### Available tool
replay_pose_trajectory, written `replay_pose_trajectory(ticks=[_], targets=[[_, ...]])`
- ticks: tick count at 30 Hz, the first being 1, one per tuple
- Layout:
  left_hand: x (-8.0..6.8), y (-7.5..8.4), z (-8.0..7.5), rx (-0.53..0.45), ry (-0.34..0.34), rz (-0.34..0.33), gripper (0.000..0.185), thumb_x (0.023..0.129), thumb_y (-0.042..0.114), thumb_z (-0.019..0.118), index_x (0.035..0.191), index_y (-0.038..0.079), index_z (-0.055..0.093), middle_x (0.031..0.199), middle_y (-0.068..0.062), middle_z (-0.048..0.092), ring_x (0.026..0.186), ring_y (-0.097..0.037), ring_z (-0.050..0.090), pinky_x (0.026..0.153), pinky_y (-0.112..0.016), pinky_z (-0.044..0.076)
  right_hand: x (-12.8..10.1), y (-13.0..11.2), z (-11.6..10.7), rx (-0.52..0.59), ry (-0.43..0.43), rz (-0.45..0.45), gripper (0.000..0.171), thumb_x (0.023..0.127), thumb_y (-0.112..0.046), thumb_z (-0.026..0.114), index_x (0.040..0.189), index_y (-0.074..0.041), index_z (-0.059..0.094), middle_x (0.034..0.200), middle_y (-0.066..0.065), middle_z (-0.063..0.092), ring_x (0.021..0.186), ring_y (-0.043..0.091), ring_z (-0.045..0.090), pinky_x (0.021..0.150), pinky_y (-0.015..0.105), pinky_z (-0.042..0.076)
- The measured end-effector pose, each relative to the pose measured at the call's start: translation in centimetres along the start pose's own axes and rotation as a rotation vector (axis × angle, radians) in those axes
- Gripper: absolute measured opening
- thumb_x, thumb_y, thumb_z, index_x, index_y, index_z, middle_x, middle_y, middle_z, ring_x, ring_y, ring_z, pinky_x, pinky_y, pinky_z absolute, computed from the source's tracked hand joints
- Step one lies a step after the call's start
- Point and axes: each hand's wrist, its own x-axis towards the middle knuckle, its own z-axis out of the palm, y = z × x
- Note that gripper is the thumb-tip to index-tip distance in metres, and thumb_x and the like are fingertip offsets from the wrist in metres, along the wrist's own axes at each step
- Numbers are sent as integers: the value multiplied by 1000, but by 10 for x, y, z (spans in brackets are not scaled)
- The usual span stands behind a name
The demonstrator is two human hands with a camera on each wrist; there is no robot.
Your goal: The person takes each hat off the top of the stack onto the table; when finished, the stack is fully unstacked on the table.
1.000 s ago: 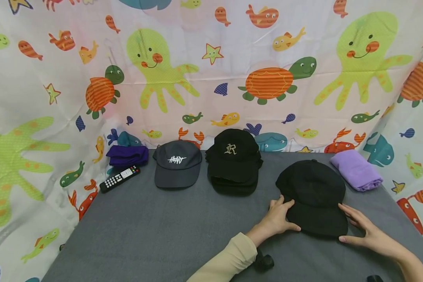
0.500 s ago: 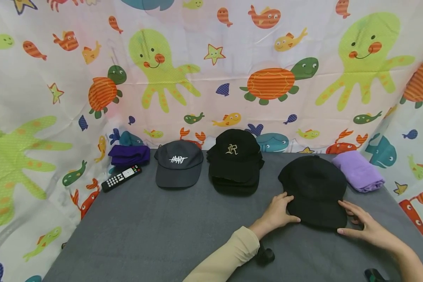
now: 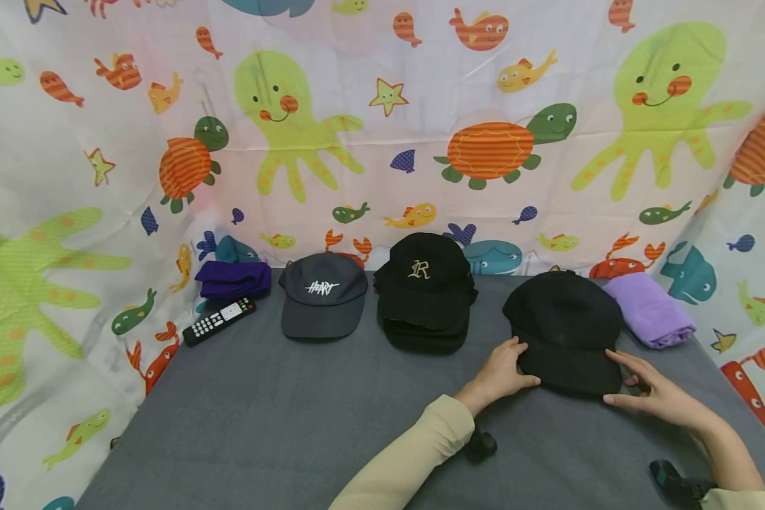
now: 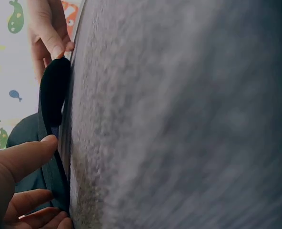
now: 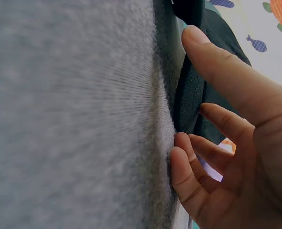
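A plain black cap (image 3: pixel 562 312) sits on the grey table at the right, its brim toward me. My left hand (image 3: pixel 500 372) holds the brim's left side; in the left wrist view its thumb lies at the brim (image 4: pixel 54 95) edge, with the other fingers bent by the cap's side. At the right front corner, my right hand (image 3: pixel 656 392) grips the brim between thumb and fingers. The right wrist view has the thumb (image 5: pixel 198 40) along the edge and the lower fingers down near the cloth.
Left of this cap stand a stack of black caps (image 3: pixel 423 297) and a dark grey cap (image 3: pixel 324 297). A folded lilac cloth (image 3: pixel 650 309) lies close at its right. Farther left are a purple cloth (image 3: pixel 234 280) and a remote control (image 3: pixel 219 321). A printed curtain (image 3: pixel 370 156) borders the back.
Both hands have slid the black cap away from me toward the back of the table, up near the lilac cloth. The other things have stayed in place.
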Motion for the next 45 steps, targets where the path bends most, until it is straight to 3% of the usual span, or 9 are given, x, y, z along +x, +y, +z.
replay_pose_trajectory(ticks=[7, 21, 24, 26, 30, 39, 45], targets=[[11, -4, 1, -65, 10, -41, 65, 79, 35, 73, 135, 14, 49, 144, 0, 40, 129, -12, 41, 100, -20, 38, 11, 1, -4, -23, -41, 56, 79, 88, -32, 64, 148, -6, 19, 139, 28, 25, 81, 4, 44, 63, 22, 38], [27, -5, 0, -151, 47, -104, 63, 79, 31, 74, 135, 17, 49, 144, 3, 39, 131, -15, 39, 102, -24, 37, 25, 9, -11, 188, -117, 71, 75, 94, -22, 55, 148, -2, 7, 133, 28, 16, 58, 10, 39, 51, 27, 40], [31, -5, -1, -161, 45, -126, 63, 79, 30, 74, 135, 18, 49, 144, 4, 39, 131, -15, 38, 102, -24, 37, 26, 7, -12, 185, -122, 84, 75, 94, -23, 55, 148, -1, 7, 134, 30, 14, 65, 15, 43, 52, 28, 41], [33, -5, -1, -168, 40, -141, 63, 79, 30, 74, 135, 18, 49, 144, 4, 39, 131, -15, 38, 102, -25, 36, 26, 4, -13, 169, -120, 91, 75, 94, -24, 54, 147, 0, 7, 138, 34, 10, 78, 24, 47, 56, 29, 44], [35, -6, 1, -166, 60, -140, 62, 79, 30, 74, 135, 17, 49, 144, 3, 40, 131, -16, 39, 103, -24, 36, 27, 2, -12, 165, -101, 97, 75, 94, -25, 54, 146, 2, 9, 142, 38, 6, 106, 45, 36, 65, 35, 51], [35, -6, 3, -159, 92, -130, 61, 80, 29, 74, 134, 15, 50, 143, 2, 41, 130, -15, 40, 102, -22, 36, 29, 7, -7, 199, -82, 108, 74, 94, -24, 54, 147, 1, 8, 143, 38, 5, 116, 52, 24, 71, 49, 52], [33, -7, 6, -178, 100, -117, 59, 81, 28, 73, 134, 14, 50, 143, -1, 42, 130, -16, 40, 102, -23, 36, 26, 6, -6, 195, -71, 118, 74, 95, -26, 53, 147, 1, 9, 143, 37, 6, 118, 51, 22, 73, 49, 51]])
